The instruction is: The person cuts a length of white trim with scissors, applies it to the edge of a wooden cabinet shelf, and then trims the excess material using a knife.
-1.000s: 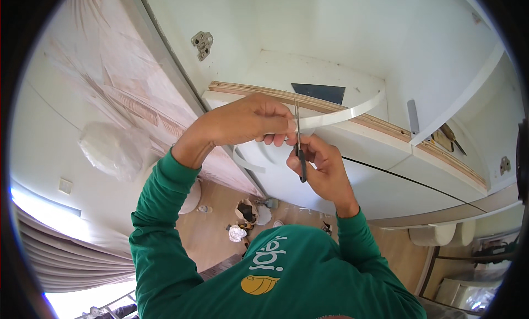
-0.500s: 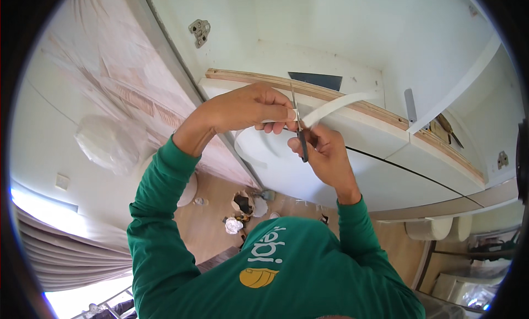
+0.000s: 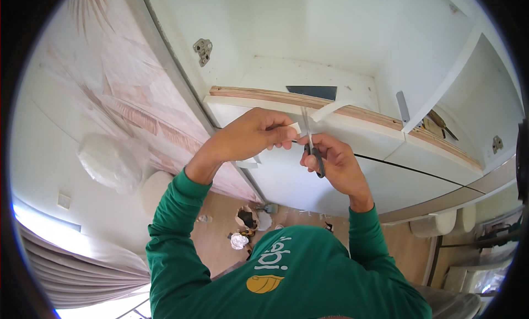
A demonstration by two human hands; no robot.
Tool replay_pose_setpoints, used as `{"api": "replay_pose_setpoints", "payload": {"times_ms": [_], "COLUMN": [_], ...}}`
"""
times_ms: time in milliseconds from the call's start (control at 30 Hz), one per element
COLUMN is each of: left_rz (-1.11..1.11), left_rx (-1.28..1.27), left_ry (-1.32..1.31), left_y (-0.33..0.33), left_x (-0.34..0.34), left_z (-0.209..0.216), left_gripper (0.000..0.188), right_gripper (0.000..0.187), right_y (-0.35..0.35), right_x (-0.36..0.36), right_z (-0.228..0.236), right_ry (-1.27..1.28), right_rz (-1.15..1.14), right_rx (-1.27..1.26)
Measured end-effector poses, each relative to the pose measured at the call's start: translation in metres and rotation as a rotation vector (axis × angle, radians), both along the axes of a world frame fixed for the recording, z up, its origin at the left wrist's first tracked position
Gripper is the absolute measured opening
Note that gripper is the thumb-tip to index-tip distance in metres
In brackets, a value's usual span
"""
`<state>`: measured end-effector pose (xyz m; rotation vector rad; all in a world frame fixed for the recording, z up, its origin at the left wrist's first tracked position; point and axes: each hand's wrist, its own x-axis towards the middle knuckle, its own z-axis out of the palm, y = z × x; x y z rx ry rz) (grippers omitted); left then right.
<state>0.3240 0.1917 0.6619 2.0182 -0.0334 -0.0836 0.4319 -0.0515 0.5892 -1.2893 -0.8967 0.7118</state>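
Observation:
My left hand (image 3: 250, 136) pinches a white edge-banding strip (image 3: 330, 109) that curls up and to the right from my fingers; a loose end of it hangs below the hand. My right hand (image 3: 333, 162) grips black-handled scissors (image 3: 312, 145), blades pointing up and crossing the strip just right of my left fingertips. Both hands are held in front of a white cabinet shelf with a raw plywood front edge (image 3: 352, 107).
White cabinet interior with a metal hinge plate (image 3: 202, 48) on its left wall and a dark cut-out (image 3: 312, 91) in the shelf. A plastic-covered wall (image 3: 110, 104) stands at left. Scraps and debris (image 3: 245, 225) lie on the wooden floor below.
The white strip is shorter on the right and now curls upward; my hands have stayed close together at the shelf edge, shifting slightly lower in view.

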Motion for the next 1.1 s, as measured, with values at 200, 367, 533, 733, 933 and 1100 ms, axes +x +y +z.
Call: {"api": "replay_pose_setpoints", "payload": {"times_ms": [200,367,533,733,933,1100], "left_rz": [-0.037,-0.072,-0.098,-0.082,-0.086,-0.071], "left_rx": [-0.006,-0.035,-0.036,-0.039,-0.041,-0.039], "left_ry": [-0.004,-0.015,-0.017,0.019,0.018,0.005], "left_y": [-0.007,-0.009,-0.002,0.002,0.003,0.002], "left_x": [-0.007,-0.008,-0.008,-0.011,-0.015,-0.017], "left_z": [0.006,0.004,-0.002,0.002,0.000,0.001], "left_gripper": [0.031,0.032,0.034,0.032,0.031,0.031], "right_gripper": [0.034,0.029,0.022,0.019,0.019,0.022], "right_y": [0.001,0.002,0.004,0.010,0.010,0.004], "right_x": [-0.007,-0.012,-0.022,-0.029,-0.032,-0.029], "right_z": [0.002,-0.002,0.002,0.001,-0.003,-0.003], "right_ry": [-0.114,-0.163,-0.147,-0.156,-0.144,-0.239], "right_rz": [0.044,0.050,0.018,-0.010,-0.026,-0.037], "right_rx": [-0.039,0.027,-0.003,0.031,-0.004,-0.059]}}
